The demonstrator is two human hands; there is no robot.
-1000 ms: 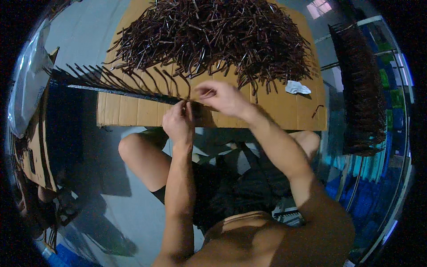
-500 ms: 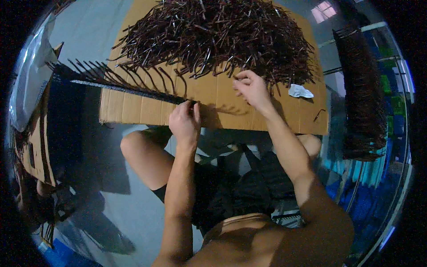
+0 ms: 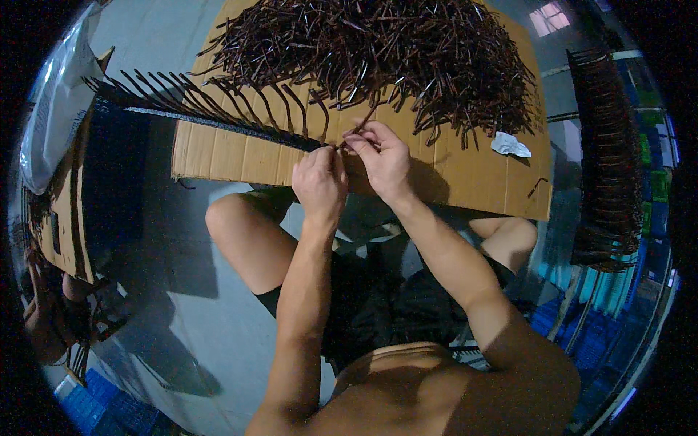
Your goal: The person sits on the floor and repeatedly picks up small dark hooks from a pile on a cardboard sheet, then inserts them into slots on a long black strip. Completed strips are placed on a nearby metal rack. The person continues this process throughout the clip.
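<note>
Cardboard point(image 3: 240, 156): right hand point(image 3: 387, 161) closed on stick point(image 3: 370, 113)

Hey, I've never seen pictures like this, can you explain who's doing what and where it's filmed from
No machine here: it's a person using two bare hands, seen from above by a fisheye camera worn on the head, which bends straight edges. The left hand holds the end of a long dark strip bearing a row of curved brown prongs. The right hand, close beside it, pinches what looks like a thin brown piece. On the cardboard lie a large heap of similar pieces and a crumpled white scrap.
</note>
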